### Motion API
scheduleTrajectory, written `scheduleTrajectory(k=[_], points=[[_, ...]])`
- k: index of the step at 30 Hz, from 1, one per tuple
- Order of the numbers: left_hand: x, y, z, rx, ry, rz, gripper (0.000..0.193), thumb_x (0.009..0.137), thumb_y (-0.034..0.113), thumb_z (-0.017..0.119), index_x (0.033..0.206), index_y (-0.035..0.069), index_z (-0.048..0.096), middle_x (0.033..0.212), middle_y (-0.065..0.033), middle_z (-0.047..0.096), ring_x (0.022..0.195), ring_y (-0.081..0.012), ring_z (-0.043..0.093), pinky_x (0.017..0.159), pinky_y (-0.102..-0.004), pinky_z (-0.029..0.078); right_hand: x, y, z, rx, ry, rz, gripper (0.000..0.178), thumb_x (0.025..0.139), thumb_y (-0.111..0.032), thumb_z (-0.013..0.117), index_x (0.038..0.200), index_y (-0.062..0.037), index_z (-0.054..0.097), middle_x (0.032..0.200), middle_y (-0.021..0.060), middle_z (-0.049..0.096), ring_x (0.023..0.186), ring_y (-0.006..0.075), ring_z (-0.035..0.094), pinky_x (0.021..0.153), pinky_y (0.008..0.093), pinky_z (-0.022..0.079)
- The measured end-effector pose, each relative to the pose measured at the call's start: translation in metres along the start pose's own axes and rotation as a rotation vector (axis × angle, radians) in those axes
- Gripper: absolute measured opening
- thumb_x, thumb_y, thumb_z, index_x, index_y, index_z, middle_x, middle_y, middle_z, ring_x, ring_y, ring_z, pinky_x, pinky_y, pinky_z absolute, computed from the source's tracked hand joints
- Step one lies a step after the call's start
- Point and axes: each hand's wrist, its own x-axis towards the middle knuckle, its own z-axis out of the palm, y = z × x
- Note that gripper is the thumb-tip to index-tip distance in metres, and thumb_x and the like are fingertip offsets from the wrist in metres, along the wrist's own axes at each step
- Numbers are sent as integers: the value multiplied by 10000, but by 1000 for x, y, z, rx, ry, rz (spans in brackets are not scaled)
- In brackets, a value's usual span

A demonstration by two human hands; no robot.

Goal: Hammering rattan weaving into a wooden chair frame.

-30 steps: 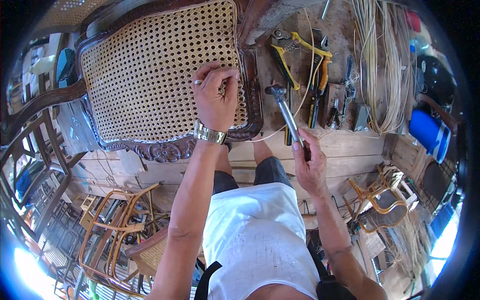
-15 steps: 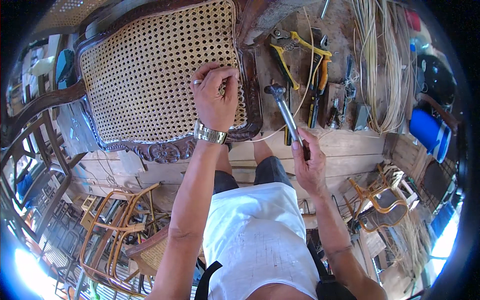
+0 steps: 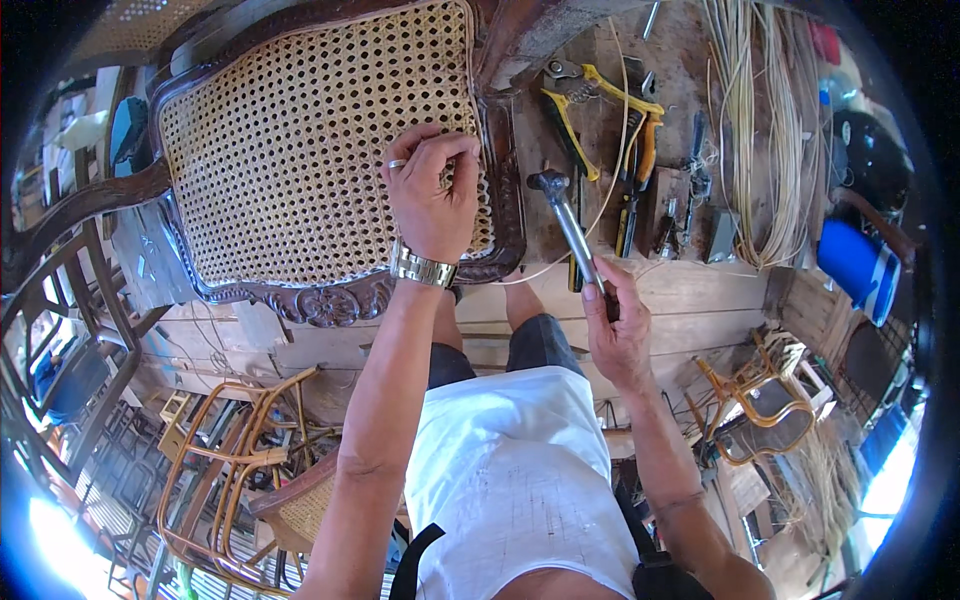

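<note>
A woven cane panel (image 3: 300,150) sits in a dark carved wooden chair frame (image 3: 335,305) in front of me. My left hand (image 3: 435,190), with a ring and a metal watch, rests at the panel's right edge. Its thumb and fingertips are pinched against the border; what lies between them is too small or hidden to name. My right hand (image 3: 622,325) is closed round the handle of a hammer (image 3: 572,230). The hammer's head points up and away, to the right of the frame and apart from it. A thin cane strand (image 3: 607,195) curves past behind the hammer.
Yellow-handled snips (image 3: 570,130), orange-handled pliers (image 3: 648,150) and other tools lie on the wooden bench to the right. Beyond them hangs a bundle of cane strands (image 3: 755,130). A blue roll (image 3: 858,268) is at far right. Rattan chair frames (image 3: 225,455) stand lower left.
Both hands hold nearly the same places. The hammer's head has shifted very slightly to the left.
</note>
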Motion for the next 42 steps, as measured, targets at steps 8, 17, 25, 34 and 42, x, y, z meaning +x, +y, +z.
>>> scheduleTrajectory(k=[8,17,25,34,42], points=[[1,0,-1,44,22,44,158,818,73,801,947,151,757,963,-14,753,1026,-242,662,909,-397,489,1,2,2,35,11,-12,329,1015,-101,634,1335,-44,580,945,70,710,751,82,635,663,248,519],[-1,1,1,16,25,1,145,825,76,755,939,159,726,958,11,760,1059,-241,646,975,-421,423,2,5,1,24,18,-37,330,1016,-97,632,1336,-31,584,937,73,700,735,89,619,651,255,513],[-1,-4,4,35,33,52,152,823,75,756,945,159,722,970,9,761,1061,-240,649,972,-422,425,3,5,0,-13,25,-50,335,1015,-101,635,1340,-40,578,959,84,707,753,104,637,664,266,524],[-2,1,2,114,37,88,149,820,68,766,940,152,737,980,-8,759,1056,-232,665,963,-413,441,4,4,-1,-17,21,-58,351,1009,-92,640,1349,-37,575,1007,92,705,790,103,648,688,264,531],[-2,1,7,133,69,152,165,799,77,781,908,173,704,974,37,753,1051,-196,670,934,-414,415,7,1,-4,-20,5,-68,356,1009,-90,638,1355,-35,577,956,84,704,747,101,643,662,261,525]])
